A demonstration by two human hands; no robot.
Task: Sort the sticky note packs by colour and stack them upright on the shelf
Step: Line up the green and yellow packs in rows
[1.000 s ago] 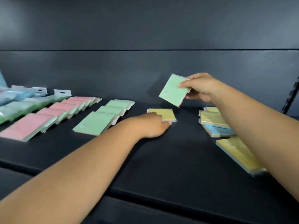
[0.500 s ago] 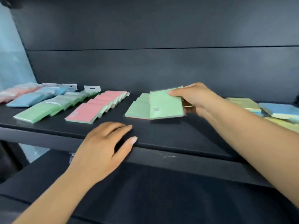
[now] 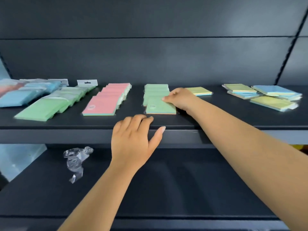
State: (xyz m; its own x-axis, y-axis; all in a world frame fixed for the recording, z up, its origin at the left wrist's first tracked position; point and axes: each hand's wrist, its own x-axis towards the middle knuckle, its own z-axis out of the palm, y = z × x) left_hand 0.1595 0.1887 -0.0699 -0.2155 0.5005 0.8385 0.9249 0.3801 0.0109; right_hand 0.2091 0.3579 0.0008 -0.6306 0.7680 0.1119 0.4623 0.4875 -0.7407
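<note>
A green sticky note pack (image 3: 160, 106) lies flat at the front of a short green row (image 3: 155, 90) on the dark shelf (image 3: 233, 120). My right hand (image 3: 180, 99) grips that pack at its far right corner. My left hand (image 3: 133, 144) rests with relaxed fingers on the shelf's front edge and holds nothing. To the left lie a pink row (image 3: 108, 99), a larger green row (image 3: 55, 104) and blue packs (image 3: 25, 95). A single yellow pack (image 3: 199, 91) sits right of my right hand, and a loose pile of yellow and blue packs (image 3: 266, 95) lies further right.
Crumpled clear plastic wrap (image 3: 75, 161) lies on the lower shelf (image 3: 183, 189). A dark back panel (image 3: 150, 55) closes the shelf behind the rows. White hang tabs (image 3: 87, 82) stick up at the back left.
My right hand has lowered the green pack flat onto the front of the green row. My left hand slid to the shelf's front edge. The view pulled back and downward.
</note>
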